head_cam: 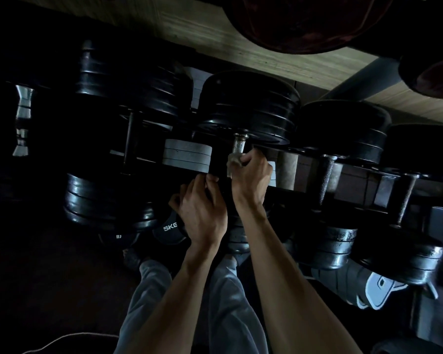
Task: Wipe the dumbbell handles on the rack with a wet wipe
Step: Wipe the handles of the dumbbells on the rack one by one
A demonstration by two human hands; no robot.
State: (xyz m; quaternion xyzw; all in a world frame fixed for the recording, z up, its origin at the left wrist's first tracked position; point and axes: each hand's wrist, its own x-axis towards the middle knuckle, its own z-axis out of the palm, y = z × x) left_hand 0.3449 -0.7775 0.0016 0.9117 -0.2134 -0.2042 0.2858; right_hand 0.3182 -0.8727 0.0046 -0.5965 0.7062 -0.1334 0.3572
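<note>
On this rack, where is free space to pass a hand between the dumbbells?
Free: around the bare handle right of the right hand, and the next handle. Crowded: the grey plates by the left hand.

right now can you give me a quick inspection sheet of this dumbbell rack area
surface: dark rack holding a row of dumbbells; dim light hides much of it
job's things: wet wipe wrapped on the steel dumbbell handle of the centre dumbbell
clutter: grey plate stack beside that handle; 5KG plate lower down
hands: right hand grips the wipe round the handle; left hand holds the dumbbell's near end, its fingers curled
cables: pale cord on the floor
surroundings: wood-grain wall behind; red padded item above; person's grey trousers below
</note>
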